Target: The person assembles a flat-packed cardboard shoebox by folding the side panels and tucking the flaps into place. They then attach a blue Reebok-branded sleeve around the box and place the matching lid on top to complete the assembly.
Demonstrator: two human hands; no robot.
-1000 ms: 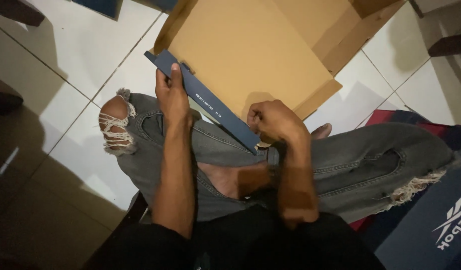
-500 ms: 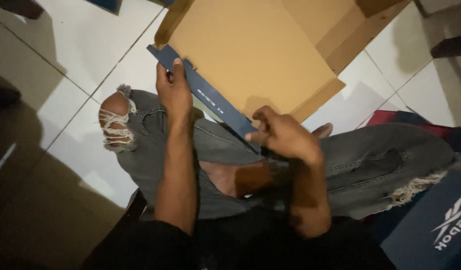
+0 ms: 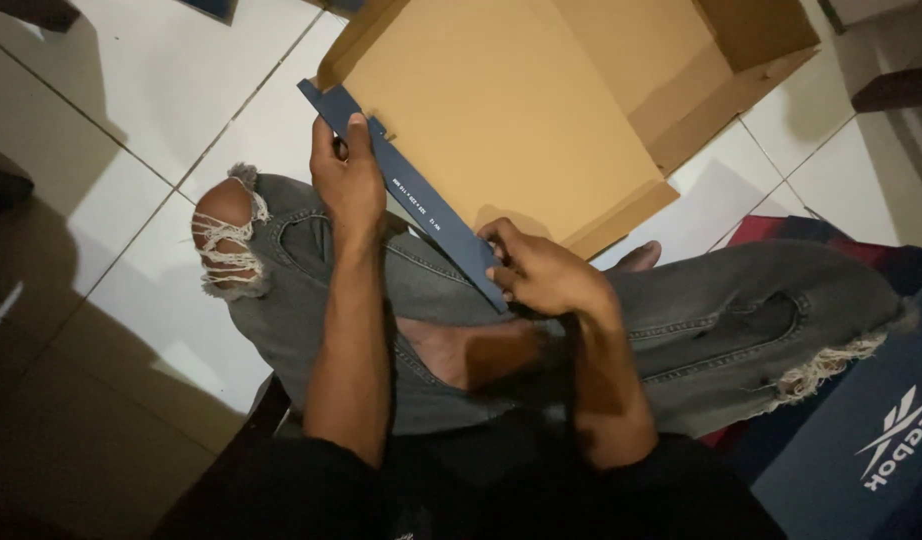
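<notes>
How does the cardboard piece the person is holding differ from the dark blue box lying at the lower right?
The cardboard piece is flat and unfolded, with a tan inside showing; the blue box is closed and dark blue all over. The cardboard piece is gripped along its blue edge by the left hand and the right hand; the blue box lies untouched on the floor. Both share the same dark blue colour.

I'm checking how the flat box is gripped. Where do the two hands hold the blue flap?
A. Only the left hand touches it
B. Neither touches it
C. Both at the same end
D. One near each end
D: the left hand grips the blue flap near its upper end, and the right hand pinches its lower end, over the lap.
</notes>
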